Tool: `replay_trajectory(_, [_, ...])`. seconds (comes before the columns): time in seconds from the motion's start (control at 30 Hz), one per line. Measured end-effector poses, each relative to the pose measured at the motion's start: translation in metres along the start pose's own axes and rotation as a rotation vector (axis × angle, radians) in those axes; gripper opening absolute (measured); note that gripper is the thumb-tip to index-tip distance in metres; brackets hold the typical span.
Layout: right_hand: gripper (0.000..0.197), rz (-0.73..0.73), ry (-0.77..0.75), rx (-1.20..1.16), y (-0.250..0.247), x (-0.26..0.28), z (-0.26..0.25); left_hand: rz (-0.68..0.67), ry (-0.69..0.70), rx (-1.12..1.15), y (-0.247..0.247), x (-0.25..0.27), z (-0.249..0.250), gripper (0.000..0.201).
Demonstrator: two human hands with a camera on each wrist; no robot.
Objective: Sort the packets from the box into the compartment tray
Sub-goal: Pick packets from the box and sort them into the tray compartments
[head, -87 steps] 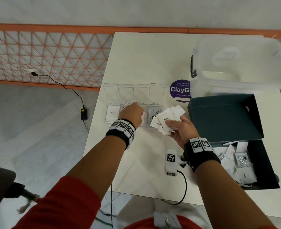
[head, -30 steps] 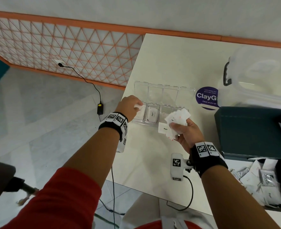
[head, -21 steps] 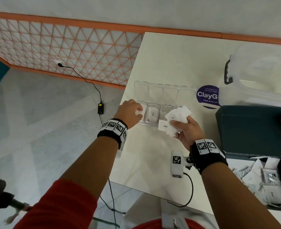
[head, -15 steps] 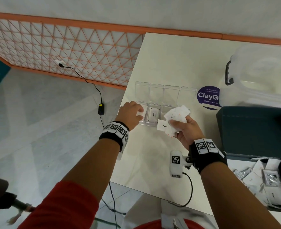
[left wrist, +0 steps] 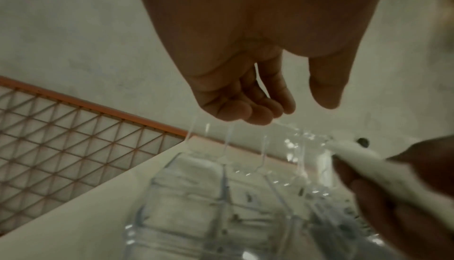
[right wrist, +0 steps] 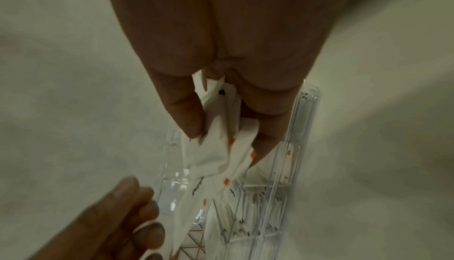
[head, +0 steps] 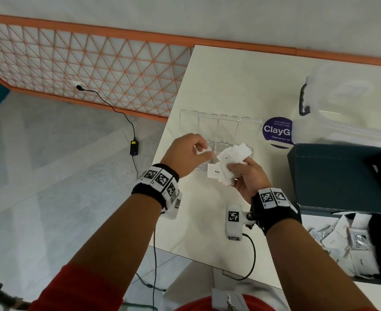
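My right hand (head: 241, 168) grips a fanned bunch of white packets (head: 228, 161) just above the near edge of the clear compartment tray (head: 222, 145). My left hand (head: 201, 153) hovers right beside the bunch, thumb pointing at it. In the left wrist view the left hand (left wrist: 301, 107) has loosely curled fingers (left wrist: 248, 111) and holds nothing. The right wrist view shows the packets (right wrist: 221, 147) pinched between thumb and fingers over the tray (right wrist: 303, 128), whose compartments hold packets. The dark teal box (head: 342, 176) stands open at the right with more packets (head: 353, 241) inside.
The tray's clear lid (head: 218, 123) lies open behind it. A purple sticker (head: 277, 131) and a large lidded plastic tub (head: 353, 102) sit at the back right. The table's left edge (head: 162, 158) runs close to the tray, with floor below.
My left hand held a white packet at the tray's leftmost compartment; it has left that spot, moved right toward the bunch in my right hand, and is now empty. The right hand stayed put.
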State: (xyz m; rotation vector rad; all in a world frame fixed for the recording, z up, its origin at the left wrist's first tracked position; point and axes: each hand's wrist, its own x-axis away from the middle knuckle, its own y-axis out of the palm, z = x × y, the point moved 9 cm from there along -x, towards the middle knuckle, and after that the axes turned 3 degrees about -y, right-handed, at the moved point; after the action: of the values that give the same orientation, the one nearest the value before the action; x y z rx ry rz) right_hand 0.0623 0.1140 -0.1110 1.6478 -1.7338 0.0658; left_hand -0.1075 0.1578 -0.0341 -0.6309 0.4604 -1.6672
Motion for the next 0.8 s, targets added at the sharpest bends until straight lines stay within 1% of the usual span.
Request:
replay_trajectory(0.07, [0.034,-0.022,-0.008,0.031,0.003,0.003,0.001,-0.089,-0.04,-0.009,0.014,0.003,0.007,0.032])
replay_trajectory(0.13, [0.03,-0.041,-0.014,0.053,0.007,0.005,0.002,-0.164,-0.095,-0.016,0.03,0.007,0.007,0.041])
replay_trajectory(0.2, [0.025,-0.03,-0.011,0.048,0.008,0.004,0.002,-0.175,-0.159,0.021,0.039,0.009,0.001,0.044])
replay_trajectory(0.3, [0.025,-0.041,0.001,0.011,0.01,0.004,0.002,-0.125,-0.225,0.137,0.039,0.011,-0.009,0.036])
replay_trajectory(0.43, [0.027,-0.036,-0.009,0.0,0.008,0.004,-0.001,-0.065,-0.22,0.179,0.029,0.009,-0.011,0.024])
replay_trajectory(0.53, [0.03,-0.005,-0.05,-0.014,0.006,0.005,-0.003,-0.085,-0.243,0.237,0.03,0.009,-0.014,0.023])
replay_trajectory(0.63, [0.034,0.013,-0.082,-0.02,0.006,0.005,-0.004,-0.146,-0.245,0.176,0.038,0.011,-0.018,0.028])
replay_trajectory(0.7, [0.034,0.008,-0.089,-0.019,0.006,0.006,-0.003,-0.146,-0.255,0.167,0.04,0.011,-0.021,0.022])
replay_trajectory(0.8, [0.033,-0.006,-0.09,-0.05,0.005,0.007,-0.002,-0.117,-0.314,0.306,0.039,0.011,-0.028,0.013])
